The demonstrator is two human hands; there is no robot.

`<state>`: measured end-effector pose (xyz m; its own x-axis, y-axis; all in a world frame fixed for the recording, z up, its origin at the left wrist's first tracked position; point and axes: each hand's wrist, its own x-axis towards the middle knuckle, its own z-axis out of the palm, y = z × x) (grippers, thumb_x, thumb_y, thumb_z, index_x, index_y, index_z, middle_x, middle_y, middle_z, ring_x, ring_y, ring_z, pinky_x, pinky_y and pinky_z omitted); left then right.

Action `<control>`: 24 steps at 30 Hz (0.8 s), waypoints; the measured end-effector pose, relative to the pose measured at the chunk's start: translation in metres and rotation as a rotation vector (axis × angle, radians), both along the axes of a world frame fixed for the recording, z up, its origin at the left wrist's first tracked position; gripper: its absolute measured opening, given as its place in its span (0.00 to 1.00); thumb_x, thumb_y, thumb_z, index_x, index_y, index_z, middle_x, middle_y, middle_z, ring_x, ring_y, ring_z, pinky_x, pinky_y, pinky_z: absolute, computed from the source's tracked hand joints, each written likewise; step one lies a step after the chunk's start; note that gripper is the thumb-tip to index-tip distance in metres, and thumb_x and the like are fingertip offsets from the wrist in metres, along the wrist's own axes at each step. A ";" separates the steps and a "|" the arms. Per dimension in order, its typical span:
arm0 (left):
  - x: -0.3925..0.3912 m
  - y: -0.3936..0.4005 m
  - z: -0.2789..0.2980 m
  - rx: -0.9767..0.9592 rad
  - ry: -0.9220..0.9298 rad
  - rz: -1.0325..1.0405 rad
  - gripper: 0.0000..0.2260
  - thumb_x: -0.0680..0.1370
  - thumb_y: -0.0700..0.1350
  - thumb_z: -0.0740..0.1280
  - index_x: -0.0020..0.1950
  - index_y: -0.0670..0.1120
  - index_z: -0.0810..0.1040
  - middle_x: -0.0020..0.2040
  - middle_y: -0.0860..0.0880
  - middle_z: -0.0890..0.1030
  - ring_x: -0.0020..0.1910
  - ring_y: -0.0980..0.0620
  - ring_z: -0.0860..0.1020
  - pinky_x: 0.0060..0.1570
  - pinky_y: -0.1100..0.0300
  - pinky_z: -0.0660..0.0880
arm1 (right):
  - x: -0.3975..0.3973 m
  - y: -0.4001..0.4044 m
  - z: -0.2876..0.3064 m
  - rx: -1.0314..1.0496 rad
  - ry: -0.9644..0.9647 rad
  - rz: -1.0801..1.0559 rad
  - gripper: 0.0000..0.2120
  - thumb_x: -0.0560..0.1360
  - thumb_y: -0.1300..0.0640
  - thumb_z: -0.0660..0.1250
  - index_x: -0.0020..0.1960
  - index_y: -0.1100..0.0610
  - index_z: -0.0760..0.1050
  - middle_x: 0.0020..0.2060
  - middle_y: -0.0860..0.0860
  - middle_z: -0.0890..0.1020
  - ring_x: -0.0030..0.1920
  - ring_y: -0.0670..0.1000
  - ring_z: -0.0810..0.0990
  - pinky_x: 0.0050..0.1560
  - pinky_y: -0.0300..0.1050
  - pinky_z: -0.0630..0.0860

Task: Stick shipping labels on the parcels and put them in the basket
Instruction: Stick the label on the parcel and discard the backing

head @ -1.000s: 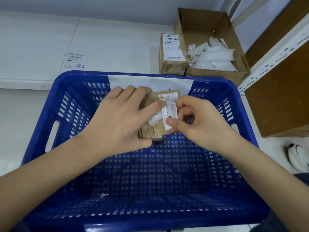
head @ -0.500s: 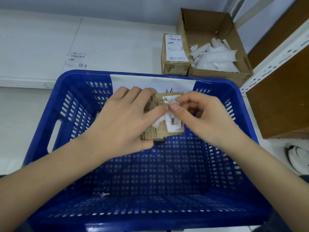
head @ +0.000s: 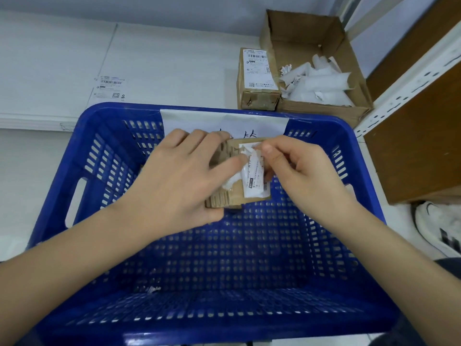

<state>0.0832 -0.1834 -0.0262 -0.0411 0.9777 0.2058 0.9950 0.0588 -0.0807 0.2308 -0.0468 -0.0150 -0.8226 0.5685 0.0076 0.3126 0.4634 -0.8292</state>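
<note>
Over the blue basket (head: 104, 171) I hold a small brown cardboard parcel (head: 230, 198). My left hand (head: 179, 176) grips its left side, thumb under, fingers on top. A white shipping label (head: 254, 181) lies partly on the parcel's top, crumpled at its left edge. My right hand (head: 296, 168) pinches the label's upper end between thumb and forefinger. A second parcel (head: 257, 78) with a label on it stands on the floor behind the basket. A loose label sheet (head: 108, 88) lies on the white surface at the left.
An open cardboard box (head: 349, 71) with white backing-paper scraps sits at the back right. A white metal rack post (head: 409, 78) and a brown panel stand at the right. A white shoe (head: 436, 226) lies by the basket. A white paper sign (head: 224, 121) hangs on the basket's far wall.
My right hand has shifted from the label's lower part up to its top end. The label now lies flatter along the parcel. The parcel stays in my left hand.
</note>
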 end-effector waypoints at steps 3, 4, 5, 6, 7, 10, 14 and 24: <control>0.001 0.000 0.001 0.003 -0.064 0.043 0.29 0.64 0.60 0.61 0.62 0.49 0.69 0.59 0.39 0.78 0.49 0.40 0.79 0.47 0.51 0.69 | 0.000 -0.004 0.000 -0.053 0.012 0.009 0.07 0.77 0.54 0.64 0.54 0.55 0.75 0.37 0.50 0.82 0.37 0.40 0.79 0.38 0.33 0.73; 0.002 0.000 0.001 0.008 -0.067 0.039 0.29 0.64 0.60 0.60 0.62 0.49 0.69 0.59 0.39 0.78 0.49 0.40 0.78 0.47 0.51 0.67 | 0.001 -0.004 -0.001 -0.049 0.025 -0.014 0.06 0.76 0.55 0.66 0.52 0.55 0.75 0.35 0.50 0.82 0.34 0.40 0.78 0.36 0.30 0.71; 0.002 0.000 0.001 0.014 -0.063 0.029 0.29 0.64 0.60 0.59 0.62 0.49 0.69 0.59 0.39 0.78 0.49 0.40 0.78 0.47 0.50 0.66 | 0.000 -0.005 -0.002 -0.054 0.039 -0.042 0.04 0.76 0.57 0.68 0.49 0.55 0.74 0.34 0.51 0.82 0.32 0.40 0.77 0.35 0.29 0.70; 0.003 0.000 0.001 0.018 -0.058 0.021 0.29 0.64 0.60 0.59 0.62 0.49 0.69 0.59 0.39 0.78 0.49 0.40 0.78 0.47 0.50 0.65 | 0.000 -0.005 -0.003 -0.070 0.053 -0.068 0.03 0.75 0.58 0.68 0.46 0.55 0.75 0.32 0.51 0.82 0.31 0.41 0.77 0.35 0.29 0.69; 0.004 0.000 0.001 0.023 -0.057 0.017 0.30 0.64 0.60 0.59 0.63 0.49 0.69 0.59 0.40 0.78 0.49 0.40 0.78 0.47 0.51 0.64 | 0.000 -0.004 -0.003 -0.086 0.068 -0.086 0.03 0.75 0.60 0.69 0.44 0.55 0.75 0.31 0.51 0.82 0.31 0.42 0.77 0.35 0.30 0.70; 0.007 0.003 0.001 0.057 -0.099 0.031 0.32 0.63 0.59 0.61 0.64 0.44 0.68 0.59 0.41 0.78 0.49 0.41 0.78 0.47 0.53 0.64 | -0.001 -0.001 -0.001 -0.099 0.101 -0.120 0.06 0.74 0.62 0.69 0.42 0.54 0.75 0.28 0.48 0.80 0.29 0.44 0.76 0.34 0.33 0.72; 0.011 0.008 -0.001 0.050 -0.141 0.050 0.35 0.63 0.59 0.61 0.63 0.40 0.68 0.57 0.41 0.79 0.47 0.42 0.79 0.46 0.54 0.64 | -0.003 -0.004 -0.004 0.039 0.094 -0.144 0.06 0.73 0.63 0.69 0.41 0.56 0.73 0.27 0.50 0.77 0.28 0.46 0.73 0.31 0.35 0.70; 0.019 0.005 -0.011 0.011 -0.085 0.073 0.35 0.58 0.57 0.70 0.60 0.40 0.71 0.57 0.41 0.79 0.48 0.41 0.79 0.45 0.51 0.70 | -0.008 -0.016 -0.019 0.438 0.100 -0.019 0.08 0.72 0.56 0.61 0.49 0.59 0.71 0.29 0.46 0.69 0.29 0.46 0.67 0.29 0.49 0.72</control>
